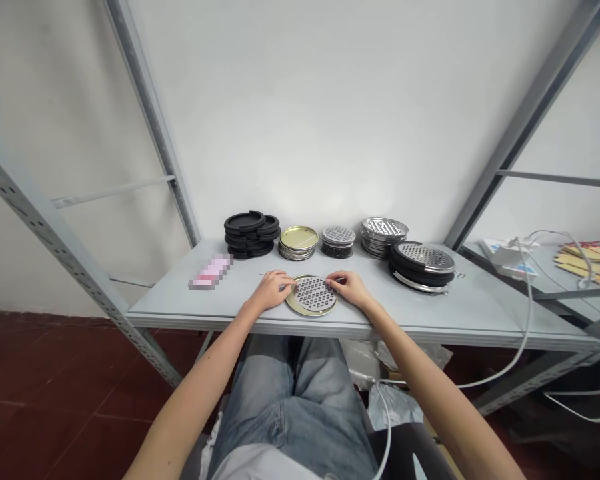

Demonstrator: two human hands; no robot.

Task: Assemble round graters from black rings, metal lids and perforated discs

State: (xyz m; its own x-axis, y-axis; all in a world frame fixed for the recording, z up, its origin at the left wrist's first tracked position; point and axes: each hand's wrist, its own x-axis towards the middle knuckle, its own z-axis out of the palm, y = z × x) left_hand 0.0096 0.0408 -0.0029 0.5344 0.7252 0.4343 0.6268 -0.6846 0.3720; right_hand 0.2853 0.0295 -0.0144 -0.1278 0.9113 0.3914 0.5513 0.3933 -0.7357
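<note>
A grey perforated metal disc (pixel 315 294) lies over a shallow gold-coloured round lid (pixel 293 307) near the front edge of the table, a little off-centre to the right so that the gold shows at the left. My left hand (pixel 271 291) is closed at the left rim of the lid, thumb and fingers pinching there. On the opposite side, my right hand (pixel 351 288) pinches the upper right edge of the perforated disc between thumb and fingertips. The undersides of both round pieces are hidden.
Along the back of the grey table (pixel 180 300) stand black rings (pixel 250 237), gold lids (pixel 299 241), perforated discs (pixel 338 239) and silver rimmed plates (pixel 383 233). Assembled black-and-silver pieces (pixel 423 267) sit at right. A pink item (pixel 211 272) lies left; a white cable (pixel 527 307) hangs right.
</note>
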